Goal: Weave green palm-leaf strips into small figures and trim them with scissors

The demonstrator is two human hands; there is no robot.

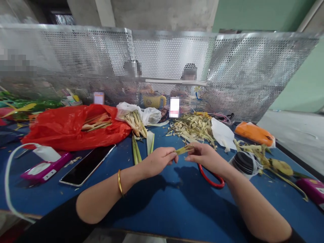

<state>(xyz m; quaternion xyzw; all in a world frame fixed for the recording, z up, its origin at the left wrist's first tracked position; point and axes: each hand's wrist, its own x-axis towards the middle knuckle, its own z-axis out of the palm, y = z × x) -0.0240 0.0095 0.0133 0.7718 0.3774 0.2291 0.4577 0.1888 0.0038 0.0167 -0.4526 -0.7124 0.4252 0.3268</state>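
Over the middle of the blue table, my left hand [162, 157] pinches one end of a short yellow-green plant stalk [181, 150]. At the stalk's other, browner end are the curled fingertips of my right hand [205, 156], closed around it. A red looped handle [215, 184], like that of scissors, shows below my right hand; the rest of it is hidden. Long green stalks [136, 150] lie just beyond my left wrist. Behind my right hand spreads a heap of dry peelings [194, 126].
At left are a red plastic bag [63, 130] with stalks, a phone [87, 167] and a purple power strip [47, 168] with a white cable. At right stand a black spool [243, 163] and an orange packet [254, 133]. A perforated metal screen [172, 50] closes the back, people behind it.
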